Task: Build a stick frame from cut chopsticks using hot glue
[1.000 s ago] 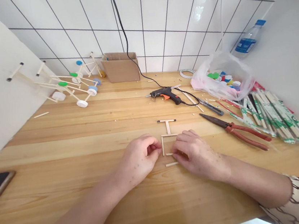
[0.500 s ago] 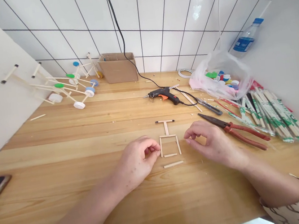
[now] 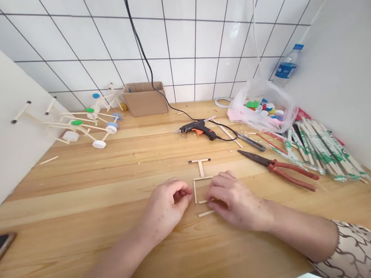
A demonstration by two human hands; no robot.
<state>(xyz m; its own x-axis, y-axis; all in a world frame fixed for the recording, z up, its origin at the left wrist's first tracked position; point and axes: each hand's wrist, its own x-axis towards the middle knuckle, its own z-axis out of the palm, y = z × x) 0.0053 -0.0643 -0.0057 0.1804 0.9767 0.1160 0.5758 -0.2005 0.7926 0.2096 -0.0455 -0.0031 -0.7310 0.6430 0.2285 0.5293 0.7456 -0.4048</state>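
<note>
Head view: right hand (image 3: 233, 200) just back down, fingertips at the short crosspiece (image 3: 205, 201) of a flat stick frame (image 3: 201, 168), pinch hidden; left hand (image 3: 165, 211) curled, fingertips pressed together, nothing visible between them, just beside the frame's left rail (image 3: 195, 192). Frame mid-bench (image 3: 77, 193), long axis running straight away, T-shaped end (image 3: 199, 160) toward the glue gun (image 3: 196, 129).

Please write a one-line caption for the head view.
Right hand touches a short wooden stick; left hand curls beside it.
</note>
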